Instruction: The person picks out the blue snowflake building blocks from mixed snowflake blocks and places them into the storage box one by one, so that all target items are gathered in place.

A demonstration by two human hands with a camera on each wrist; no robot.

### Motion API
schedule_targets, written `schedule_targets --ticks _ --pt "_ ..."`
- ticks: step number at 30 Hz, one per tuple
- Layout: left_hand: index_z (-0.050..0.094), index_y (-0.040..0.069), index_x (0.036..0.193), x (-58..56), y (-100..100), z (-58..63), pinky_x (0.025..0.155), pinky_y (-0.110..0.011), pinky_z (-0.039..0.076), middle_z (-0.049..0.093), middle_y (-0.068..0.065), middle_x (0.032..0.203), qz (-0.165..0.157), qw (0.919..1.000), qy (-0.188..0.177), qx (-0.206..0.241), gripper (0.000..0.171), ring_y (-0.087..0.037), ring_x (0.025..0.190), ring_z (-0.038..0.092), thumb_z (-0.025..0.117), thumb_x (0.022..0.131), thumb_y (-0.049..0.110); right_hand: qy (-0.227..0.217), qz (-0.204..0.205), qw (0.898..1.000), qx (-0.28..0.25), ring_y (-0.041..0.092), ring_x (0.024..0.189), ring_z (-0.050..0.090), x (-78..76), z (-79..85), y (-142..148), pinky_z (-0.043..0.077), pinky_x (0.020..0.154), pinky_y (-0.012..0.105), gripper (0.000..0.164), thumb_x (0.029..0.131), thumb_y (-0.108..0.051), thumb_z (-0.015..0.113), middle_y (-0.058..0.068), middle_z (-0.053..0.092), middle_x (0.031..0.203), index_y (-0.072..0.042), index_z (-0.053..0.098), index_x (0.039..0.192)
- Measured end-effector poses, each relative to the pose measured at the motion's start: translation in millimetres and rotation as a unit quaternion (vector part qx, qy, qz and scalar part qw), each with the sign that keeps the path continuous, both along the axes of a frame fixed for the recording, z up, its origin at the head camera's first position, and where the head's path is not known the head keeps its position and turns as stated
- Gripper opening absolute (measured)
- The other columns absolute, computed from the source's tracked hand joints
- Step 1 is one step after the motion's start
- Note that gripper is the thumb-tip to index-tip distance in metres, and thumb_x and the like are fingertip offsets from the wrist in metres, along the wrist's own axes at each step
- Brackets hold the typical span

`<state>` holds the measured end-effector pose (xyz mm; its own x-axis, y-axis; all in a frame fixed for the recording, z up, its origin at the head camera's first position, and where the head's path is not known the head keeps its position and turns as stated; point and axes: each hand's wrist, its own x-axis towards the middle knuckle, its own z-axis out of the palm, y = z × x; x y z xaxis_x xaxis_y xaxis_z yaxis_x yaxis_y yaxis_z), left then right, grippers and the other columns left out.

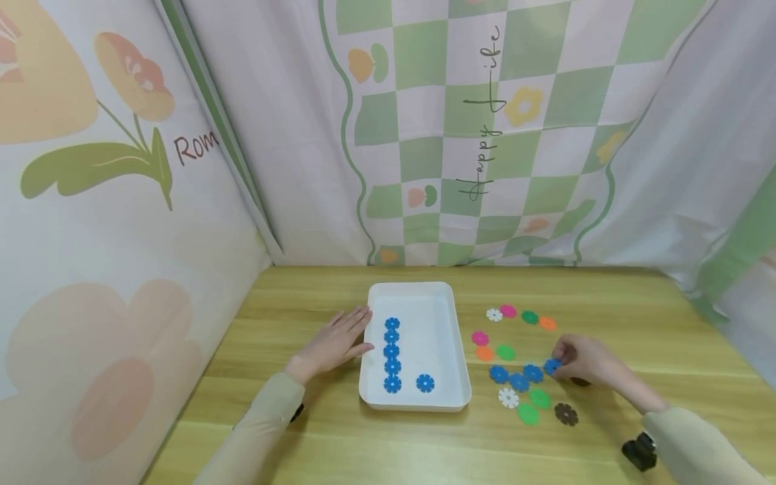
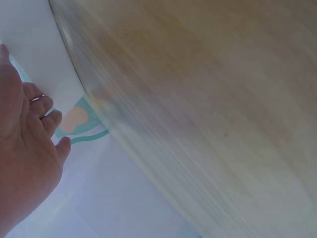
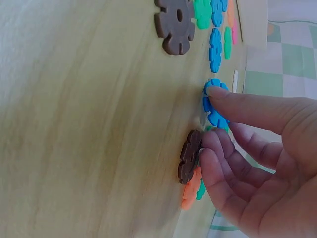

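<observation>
Blue disc (image 1: 552, 366) pinched in the right hand (image 1: 585, 360), grip narrow, on or just over the counter (image 1: 315, 438), right of the tray (image 1: 418, 300). Brown disc (image 3: 189, 157) just beside the fingers. Left hand (image 1: 332, 345), fingers straight, at tray's left rim; six blue discs (image 1: 392, 351) inside.

The left forearm (image 1: 257, 424), sleeved in beige, is angled forward and inward. The left hand (image 1: 332, 345) is held with its back turned up, its fingers (image 1: 350, 323) extended and its thumb (image 1: 362, 349) spread apart from them. The right forearm (image 1: 697, 441), likewise sleeved, is angled in from the opposite side. The right hand (image 1: 585, 358) is shaped into a pinch, its thumb stretched out and its fingers bent.
</observation>
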<state>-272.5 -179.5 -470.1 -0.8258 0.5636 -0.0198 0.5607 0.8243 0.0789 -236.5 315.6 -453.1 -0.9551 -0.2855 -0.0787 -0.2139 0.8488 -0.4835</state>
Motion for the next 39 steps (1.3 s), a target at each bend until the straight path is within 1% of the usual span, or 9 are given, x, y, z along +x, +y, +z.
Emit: schedule_targets --ticks 7,11,17,23,27,32,34,36,39 --pt "0.02 0.008 0.158 -0.2 0 0.2 0.127 -0.047 0.02 0.018 -0.009 0.167 0.0 1.0 -0.002 0.002 0.075 -0.027 0.155 0.021 0.035 0.103 0.056 0.004 0.011 1.0 -0.012 0.008 0.075 0.057 1.3 1.6 3 0.048 0.063 0.017 0.024 0.078 -0.016 0.08 0.001 0.065 0.083 -0.005 0.061 0.087" --pt "0.019 0.008 0.159 -0.9 0 1.3 0.127 -0.048 0.019 0.017 -0.008 0.167 0.0 1.0 -0.007 0.005 0.075 -0.027 0.155 0.02 0.035 0.104 0.056 0.008 0.016 1.0 -0.014 0.008 0.078 0.058 1.9 5.7 1 0.049 0.065 0.017 0.02 0.08 -0.016 0.077 0.002 0.066 0.087 -0.006 0.063 0.091" --pt "0.019 0.008 0.159 -0.3 0 3.0 0.127 -0.048 0.019 0.017 -0.009 0.167 0.001 0.9999 -0.013 0.005 0.075 -0.027 0.155 0.02 0.035 0.104 0.056 0.025 0.038 0.998 -0.031 0.005 0.082 0.059 0.7 15.0 -9 0.05 0.068 0.019 0.017 0.084 -0.017 0.074 0.001 0.069 0.092 -0.008 0.067 0.097" --pt "0.018 0.008 0.159 0.0 0 3.1 0.127 -0.047 0.019 0.016 -0.008 0.167 0.0 0.9999 -0.012 0.001 0.075 -0.026 0.155 0.019 0.034 0.104 0.056 -0.018 0.04 0.996 -0.079 0.015 0.09 0.062 -3.1 26.1 -26 0.053 0.07 0.025 0.021 0.089 -0.019 0.071 0.007 0.069 0.099 -0.006 0.067 0.104" --pt "0.018 0.008 0.159 -0.6 1 2.7 0.127 -0.047 0.019 0.016 -0.008 0.167 -0.001 0.9999 -0.011 0.003 0.075 -0.026 0.155 0.019 0.035 0.104 0.056 -0.054 0.035 0.992 -0.107 0.017 0.093 0.063 -8.9 31.2 -42 0.055 0.073 0.025 0.024 0.09 -0.021 0.07 0.009 0.068 0.103 -0.004 0.065 0.107" --pt "0.017 0.008 0.159 -0.5 1 2.7 0.127 -0.047 0.018 0.015 -0.008 0.167 0.001 0.9999 -0.014 0.001 0.075 -0.026 0.155 0.019 0.034 0.103 0.056 -0.113 0.039 0.98 -0.157 0.017 0.091 0.064 -16.2 37.9 -68 0.06 0.078 0.032 0.026 0.093 -0.019 0.068 0.012 0.065 0.105 -0.001 0.062 0.11" --pt "0.016 0.009 0.159 -0.4 1 2.8 0.128 -0.047 0.017 0.014 -0.008 0.167 0.004 0.9999 -0.016 -0.003 0.075 -0.025 0.156 0.018 0.034 0.103 0.057 -0.124 0.049 0.976 -0.175 0.017 0.09 0.064 -18.8 40.4 -79 0.06 0.079 0.032 0.025 0.093 -0.017 0.068 0.013 0.064 0.105 0.0 0.062 0.11" --pt "0.018 0.008 0.159 -0.4 2 2.8 0.127 -0.047 0.019 0.016 -0.008 0.167 0.004 0.9999 -0.013 0.0 0.075 -0.026 0.155 0.019 0.035 0.103 0.056 -0.122 0.065 0.974 -0.182 0.017 0.089 0.063 -21.9 41.6 -90 0.06 0.077 0.032 0.024 0.093 -0.016 0.067 0.013 0.064 0.103 0.002 0.062 0.109" --pt "0.019 0.008 0.159 -0.4 2 2.5 0.127 -0.047 0.019 0.017 -0.009 0.167 0.003 0.9999 -0.011 -0.001 0.074 -0.027 0.155 0.02 0.036 0.104 0.055 -0.127 0.075 0.97 -0.192 0.016 0.086 0.064 -27.5 41.5 -105 0.06 0.076 0.032 0.021 0.092 -0.012 0.067 0.013 0.065 0.1 0.003 0.063 0.106"
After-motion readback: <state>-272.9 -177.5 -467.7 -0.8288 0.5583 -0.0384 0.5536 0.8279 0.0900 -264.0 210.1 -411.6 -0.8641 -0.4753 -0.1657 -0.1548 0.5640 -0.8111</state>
